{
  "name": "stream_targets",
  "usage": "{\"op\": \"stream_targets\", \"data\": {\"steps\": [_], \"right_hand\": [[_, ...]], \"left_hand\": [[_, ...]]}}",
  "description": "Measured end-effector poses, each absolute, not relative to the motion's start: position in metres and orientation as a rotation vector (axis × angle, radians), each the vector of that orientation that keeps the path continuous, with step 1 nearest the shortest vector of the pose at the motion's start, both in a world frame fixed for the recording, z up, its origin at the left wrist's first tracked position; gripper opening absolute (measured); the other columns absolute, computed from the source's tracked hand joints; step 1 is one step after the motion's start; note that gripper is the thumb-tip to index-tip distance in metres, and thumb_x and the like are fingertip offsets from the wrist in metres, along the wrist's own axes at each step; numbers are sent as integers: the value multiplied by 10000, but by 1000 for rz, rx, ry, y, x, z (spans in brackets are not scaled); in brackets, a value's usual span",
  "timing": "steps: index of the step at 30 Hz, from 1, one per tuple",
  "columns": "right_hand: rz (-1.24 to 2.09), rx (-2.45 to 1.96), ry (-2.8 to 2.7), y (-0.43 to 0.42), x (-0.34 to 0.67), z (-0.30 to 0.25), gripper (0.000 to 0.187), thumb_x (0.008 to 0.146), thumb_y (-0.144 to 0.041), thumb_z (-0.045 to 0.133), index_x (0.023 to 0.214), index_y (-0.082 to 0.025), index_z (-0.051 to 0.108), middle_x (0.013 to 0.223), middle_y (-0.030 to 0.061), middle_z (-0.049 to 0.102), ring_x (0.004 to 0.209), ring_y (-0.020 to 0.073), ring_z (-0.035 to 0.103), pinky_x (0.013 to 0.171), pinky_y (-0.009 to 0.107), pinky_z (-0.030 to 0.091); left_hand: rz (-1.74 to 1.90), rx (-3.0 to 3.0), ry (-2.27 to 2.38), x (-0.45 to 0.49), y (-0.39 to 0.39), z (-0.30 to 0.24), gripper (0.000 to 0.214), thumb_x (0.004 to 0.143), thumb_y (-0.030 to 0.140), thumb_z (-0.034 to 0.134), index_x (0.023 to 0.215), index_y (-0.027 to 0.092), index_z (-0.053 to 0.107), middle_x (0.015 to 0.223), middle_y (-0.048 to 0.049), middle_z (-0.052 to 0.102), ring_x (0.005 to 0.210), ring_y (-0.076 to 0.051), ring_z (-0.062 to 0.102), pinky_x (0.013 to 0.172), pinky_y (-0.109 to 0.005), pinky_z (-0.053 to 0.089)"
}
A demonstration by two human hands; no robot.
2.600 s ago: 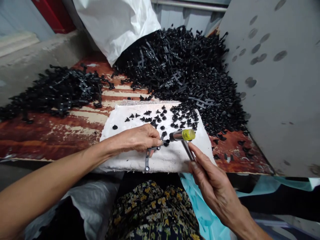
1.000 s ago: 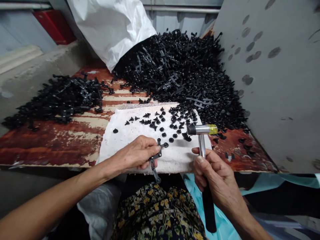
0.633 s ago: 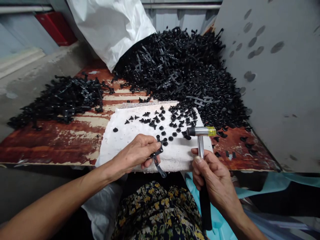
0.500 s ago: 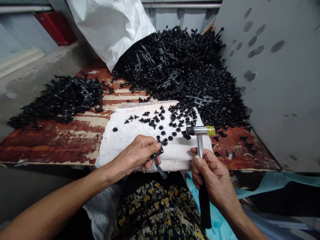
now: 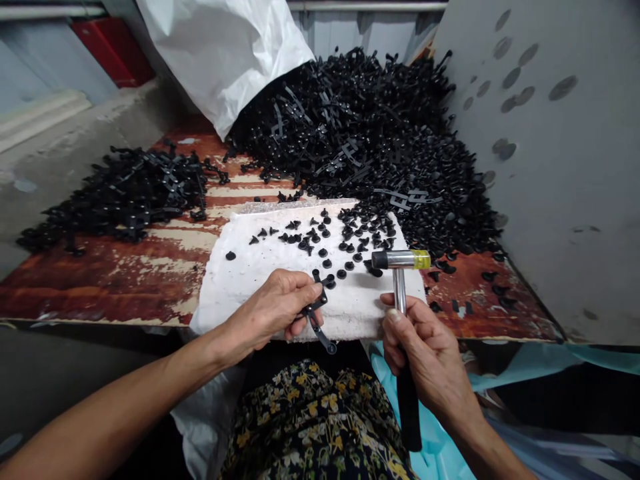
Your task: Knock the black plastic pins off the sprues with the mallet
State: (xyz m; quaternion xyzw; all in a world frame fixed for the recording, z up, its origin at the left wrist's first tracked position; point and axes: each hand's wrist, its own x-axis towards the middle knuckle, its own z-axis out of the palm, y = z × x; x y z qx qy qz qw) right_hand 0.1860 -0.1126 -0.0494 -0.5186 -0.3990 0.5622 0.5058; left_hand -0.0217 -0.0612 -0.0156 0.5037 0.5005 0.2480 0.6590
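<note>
My left hand [image 5: 273,312] is closed on a black strip-shaped plastic part [image 5: 317,323] at the near edge of a white foam pad [image 5: 250,283]. The strip's lower end hangs over the pad's edge. My right hand [image 5: 425,353] is wrapped round the black handle of a small hammer [image 5: 400,261], whose metal head with a yellow tip is held upright above the pad's right side. Several small black caps [image 5: 345,237] lie scattered on the pad beyond both hands.
A big heap of black plastic parts [image 5: 365,133] spills from a white sack [image 5: 220,47] at the back. A smaller heap [image 5: 125,193] lies left on the worn red board [image 5: 100,273]. A grey panel [image 5: 550,167] stands on the right. Flowered cloth [image 5: 315,433] covers my lap.
The hammer has come up from a tilted pose over the strip to upright, and my right hand has shifted down its handle. My left hand has turned the strip so its end hangs off the pad.
</note>
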Motion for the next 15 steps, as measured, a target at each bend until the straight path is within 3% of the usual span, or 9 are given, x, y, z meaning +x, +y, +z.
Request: {"op": "stream_targets", "data": {"steps": [15], "right_hand": [[1360,-1244,-963,-113,186,-50,372,820,-502,679,994,-194,564,524,-107,431,363,52,366,330,159,326]], "left_hand": [[559,1128,1155,-19,-61,-15,342,828,441,624,679,138,570,576,5,624,359,-26,395,342,-144,271]]}}
